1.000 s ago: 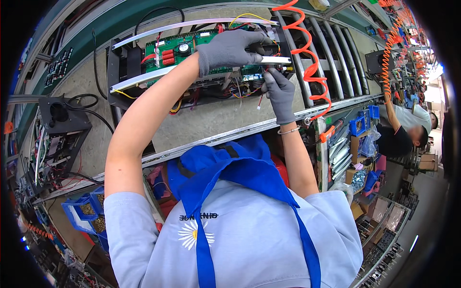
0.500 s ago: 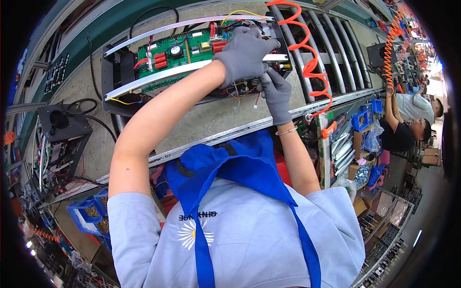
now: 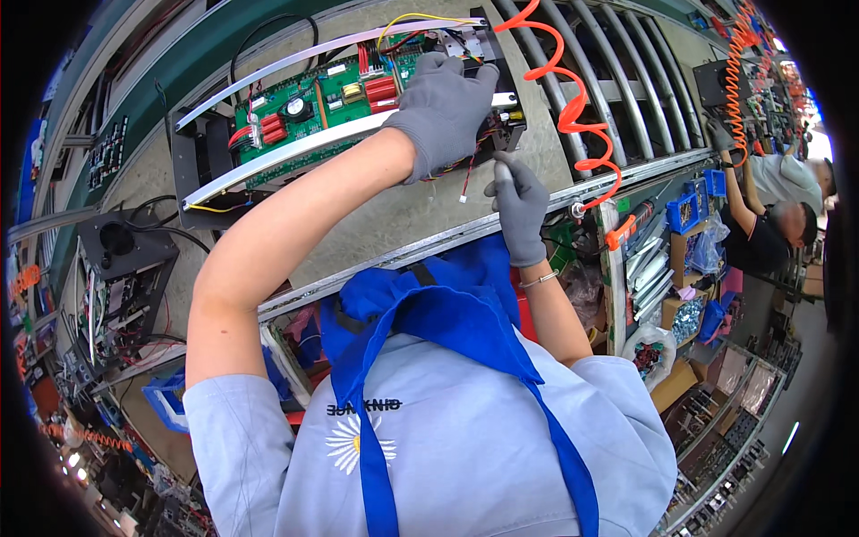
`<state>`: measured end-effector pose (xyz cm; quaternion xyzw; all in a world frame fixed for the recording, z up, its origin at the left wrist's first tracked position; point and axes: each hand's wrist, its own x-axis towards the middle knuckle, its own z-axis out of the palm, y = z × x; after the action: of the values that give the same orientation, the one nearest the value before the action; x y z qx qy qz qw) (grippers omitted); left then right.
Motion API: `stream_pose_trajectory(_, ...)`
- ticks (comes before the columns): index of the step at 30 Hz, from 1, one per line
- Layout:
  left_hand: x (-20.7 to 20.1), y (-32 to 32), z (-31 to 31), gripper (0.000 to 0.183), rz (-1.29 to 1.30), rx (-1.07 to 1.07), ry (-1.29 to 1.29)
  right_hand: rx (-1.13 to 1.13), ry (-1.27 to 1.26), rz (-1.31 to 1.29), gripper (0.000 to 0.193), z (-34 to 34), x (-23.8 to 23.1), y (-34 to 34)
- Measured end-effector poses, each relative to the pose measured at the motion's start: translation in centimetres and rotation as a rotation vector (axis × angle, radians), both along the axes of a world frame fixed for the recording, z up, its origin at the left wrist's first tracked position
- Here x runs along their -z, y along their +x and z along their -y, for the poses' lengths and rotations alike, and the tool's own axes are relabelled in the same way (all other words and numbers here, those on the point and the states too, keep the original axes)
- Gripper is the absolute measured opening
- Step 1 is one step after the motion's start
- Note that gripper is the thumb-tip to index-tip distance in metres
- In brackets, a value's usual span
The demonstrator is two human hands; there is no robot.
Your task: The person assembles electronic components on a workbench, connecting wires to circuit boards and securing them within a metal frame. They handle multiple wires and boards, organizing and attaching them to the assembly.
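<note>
In the head view, one black chassis (image 3: 349, 125) is seen lying on the counter (image 3: 394, 215), with one green circuit board (image 3: 313, 103) mounted in it behind a white rail (image 3: 295, 157). The left hand (image 3: 443, 107), gloved in grey, is laid palm-down on the right end of the chassis, fingers curled over its top edge. Just below that end, the right hand (image 3: 519, 201), also gloved, is closed around a slim tool (image 3: 503, 170) held upright with its tip towards the chassis; whether the tip touches cannot be told. One orange coiled hose (image 3: 573, 116) hangs to the right of the chassis.

The chassis is judged stiff and fairly heavy, best gripped by its metal frame or rail. The board and its loose wires are judged fragile and are better left untouched. Two hands, one board and one chassis are counted. Another person (image 3: 769, 224) is at work far right of the chassis.
</note>
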<state>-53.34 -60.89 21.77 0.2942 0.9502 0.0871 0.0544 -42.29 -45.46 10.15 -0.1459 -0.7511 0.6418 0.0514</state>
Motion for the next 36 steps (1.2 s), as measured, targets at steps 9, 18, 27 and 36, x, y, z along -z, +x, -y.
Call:
stream_pose_trajectory(9,1.5,-0.9,-0.3,0.067,-0.041,0.038,-0.046,-0.165,-0.146,0.172,0.032,0.1,-0.9,-2.4)
stream_pose_trajectory(18,2.3,-3.8,0.9,0.058,0.113,0.105,-0.019,-0.287,-0.253,0.237,0.033,-0.1,-0.3,-3.8)
stream_pose_trajectory(27,0.2,-3.4,-1.4,0.064,0.205,0.078,-0.301,-0.447,-0.272,0.262,0.032,-0.3,0.9,-3.9)
stream_pose_trajectory(36,-0.8,-1.6,-1.2,0.049,0.17,0.011,-0.227,-0.532,-0.074,0.236,0.037,-0.7,-0.6,-2.5)
